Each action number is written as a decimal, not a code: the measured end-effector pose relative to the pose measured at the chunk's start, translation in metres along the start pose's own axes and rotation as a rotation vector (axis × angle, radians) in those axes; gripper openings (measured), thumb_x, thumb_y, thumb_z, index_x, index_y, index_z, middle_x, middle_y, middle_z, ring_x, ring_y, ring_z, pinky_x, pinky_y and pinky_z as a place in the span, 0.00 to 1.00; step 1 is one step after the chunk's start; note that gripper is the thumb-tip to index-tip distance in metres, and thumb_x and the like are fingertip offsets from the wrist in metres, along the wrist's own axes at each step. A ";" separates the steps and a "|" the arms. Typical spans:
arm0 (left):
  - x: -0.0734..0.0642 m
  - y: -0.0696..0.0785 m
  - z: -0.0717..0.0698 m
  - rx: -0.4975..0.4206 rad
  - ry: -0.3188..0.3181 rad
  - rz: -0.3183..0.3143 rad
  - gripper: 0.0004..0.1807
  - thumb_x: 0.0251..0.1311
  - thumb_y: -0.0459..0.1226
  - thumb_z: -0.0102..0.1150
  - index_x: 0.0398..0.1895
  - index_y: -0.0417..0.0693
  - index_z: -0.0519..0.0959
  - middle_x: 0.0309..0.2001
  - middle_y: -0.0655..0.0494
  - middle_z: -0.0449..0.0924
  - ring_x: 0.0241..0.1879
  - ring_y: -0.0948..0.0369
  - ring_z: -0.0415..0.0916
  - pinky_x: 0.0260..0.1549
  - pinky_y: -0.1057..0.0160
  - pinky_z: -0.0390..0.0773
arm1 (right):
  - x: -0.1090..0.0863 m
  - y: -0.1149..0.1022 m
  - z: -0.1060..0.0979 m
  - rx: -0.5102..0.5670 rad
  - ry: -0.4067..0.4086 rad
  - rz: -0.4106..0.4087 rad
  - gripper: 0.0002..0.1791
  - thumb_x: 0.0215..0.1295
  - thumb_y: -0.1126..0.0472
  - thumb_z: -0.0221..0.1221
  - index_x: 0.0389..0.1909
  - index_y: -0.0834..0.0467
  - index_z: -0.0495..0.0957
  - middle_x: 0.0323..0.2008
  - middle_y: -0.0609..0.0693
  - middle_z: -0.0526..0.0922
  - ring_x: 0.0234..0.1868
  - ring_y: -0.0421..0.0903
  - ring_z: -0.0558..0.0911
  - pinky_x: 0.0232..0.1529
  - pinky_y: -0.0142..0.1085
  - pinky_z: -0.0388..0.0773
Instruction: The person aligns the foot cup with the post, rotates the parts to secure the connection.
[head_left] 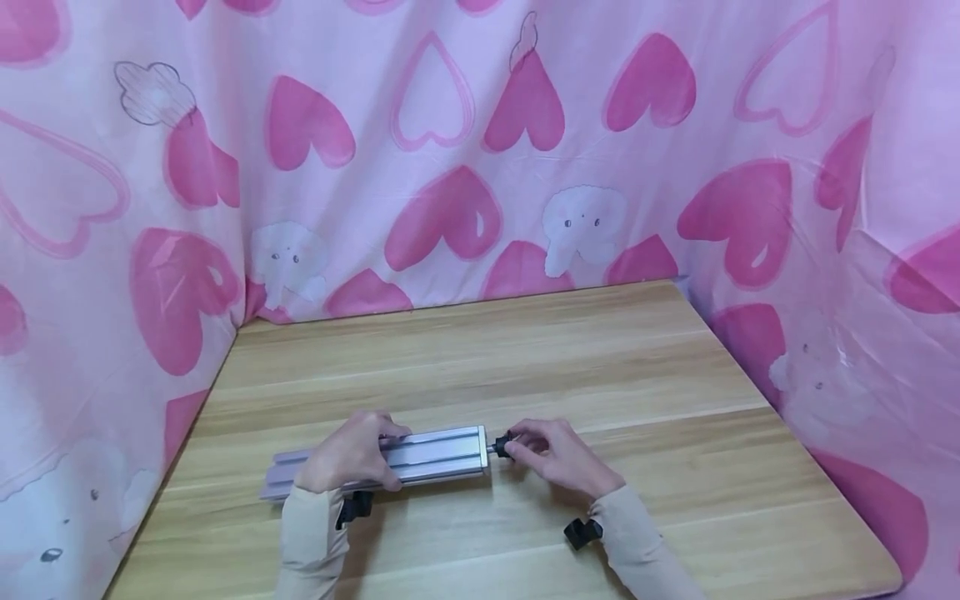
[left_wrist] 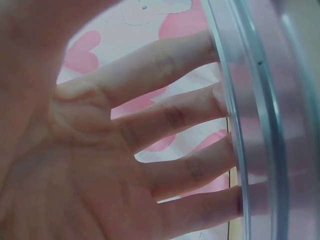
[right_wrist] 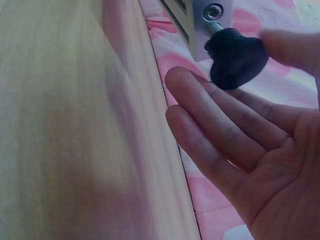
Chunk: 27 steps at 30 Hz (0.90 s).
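A silver aluminium rail with lengthwise grooves lies across the near part of the table. My left hand grips it from above, thumb along the near side and fingers over the far side; the left wrist view shows those fingers against the grooved metal. At the rail's right end is a flat end plate with a screw head in it. From this plate a black knob sticks out on a threaded metal shaft. My right hand pinches the knob between thumb and fingers.
The wood-grain table has its far edge against a pink heart-patterned curtain, which also hangs along the left and right sides. Black camera mounts are strapped at both wrists.
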<state>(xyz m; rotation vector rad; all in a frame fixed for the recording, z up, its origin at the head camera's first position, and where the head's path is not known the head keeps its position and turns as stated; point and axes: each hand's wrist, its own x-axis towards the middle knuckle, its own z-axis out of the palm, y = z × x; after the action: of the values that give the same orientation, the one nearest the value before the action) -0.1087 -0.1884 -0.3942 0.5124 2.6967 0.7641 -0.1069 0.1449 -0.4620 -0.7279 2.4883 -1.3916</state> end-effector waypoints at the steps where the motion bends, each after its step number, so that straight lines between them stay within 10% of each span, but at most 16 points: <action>1: 0.000 0.000 0.001 -0.002 -0.001 0.005 0.38 0.25 0.34 0.83 0.52 0.41 0.86 0.49 0.46 0.84 0.43 0.57 0.78 0.47 0.54 0.82 | 0.000 0.000 0.000 0.007 0.002 0.017 0.18 0.72 0.47 0.58 0.51 0.56 0.83 0.39 0.45 0.89 0.38 0.38 0.86 0.47 0.32 0.83; 17: 0.000 0.008 -0.002 -0.002 -0.024 -0.007 0.39 0.26 0.34 0.83 0.53 0.40 0.85 0.47 0.48 0.82 0.41 0.58 0.77 0.44 0.56 0.81 | -0.001 -0.001 -0.002 0.041 -0.036 0.135 0.32 0.81 0.41 0.40 0.40 0.61 0.84 0.28 0.49 0.88 0.27 0.44 0.87 0.35 0.33 0.83; 23: 0.001 0.005 -0.005 0.003 -0.014 0.004 0.37 0.27 0.34 0.84 0.52 0.40 0.86 0.48 0.48 0.84 0.42 0.58 0.78 0.46 0.55 0.82 | -0.007 -0.006 -0.008 -0.007 0.012 -0.001 0.26 0.68 0.54 0.64 0.63 0.59 0.75 0.51 0.51 0.86 0.46 0.45 0.86 0.49 0.38 0.84; 27: 0.000 0.006 -0.005 -0.006 -0.026 0.004 0.38 0.27 0.34 0.84 0.53 0.40 0.85 0.48 0.48 0.83 0.42 0.58 0.77 0.45 0.56 0.82 | -0.008 -0.007 -0.007 0.071 -0.002 -0.060 0.27 0.59 0.66 0.69 0.60 0.56 0.74 0.54 0.52 0.83 0.50 0.46 0.86 0.53 0.40 0.83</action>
<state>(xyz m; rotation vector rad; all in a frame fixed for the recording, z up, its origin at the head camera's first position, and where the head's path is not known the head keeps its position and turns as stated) -0.1092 -0.1859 -0.3870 0.5229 2.6696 0.7615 -0.1008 0.1510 -0.4530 -0.7946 2.4205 -1.4899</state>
